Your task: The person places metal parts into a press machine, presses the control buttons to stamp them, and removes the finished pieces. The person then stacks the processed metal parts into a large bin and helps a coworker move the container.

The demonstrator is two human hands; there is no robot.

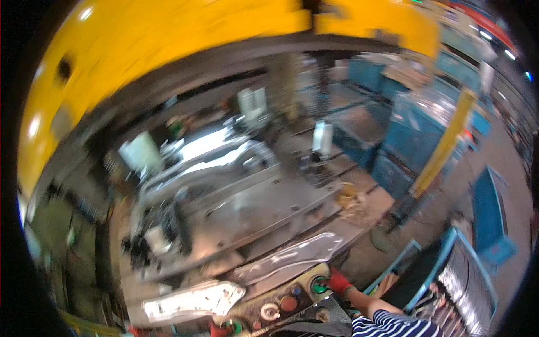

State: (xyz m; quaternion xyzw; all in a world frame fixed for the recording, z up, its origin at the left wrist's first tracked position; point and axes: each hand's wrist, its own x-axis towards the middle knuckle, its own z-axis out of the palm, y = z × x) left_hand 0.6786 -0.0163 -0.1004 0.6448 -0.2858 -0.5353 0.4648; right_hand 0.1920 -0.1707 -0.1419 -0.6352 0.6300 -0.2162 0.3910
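Observation:
My right hand (339,281), in a red glove, is at the right green push button (319,285) of a control panel (252,304). Its fingers are smeared by motion, so their pose is unclear. Only part of my left hand (218,330), also red-gloved, shows at the bottom edge, beside the left green button (233,326). Between the two buttons sit a red button (288,304) and a pale ring-shaped control (269,311). Just beyond the panel lie a shiny shaped sheet-metal part (193,301) and a greyer, longer metal part (292,257).
A large yellow press frame (185,39) arches over a die (241,208) bearing a bright formed metal piece (216,157). Blue bins (412,132) and a yellow post (446,143) stand at the right. A blue-framed cart (449,247) is close to my right arm.

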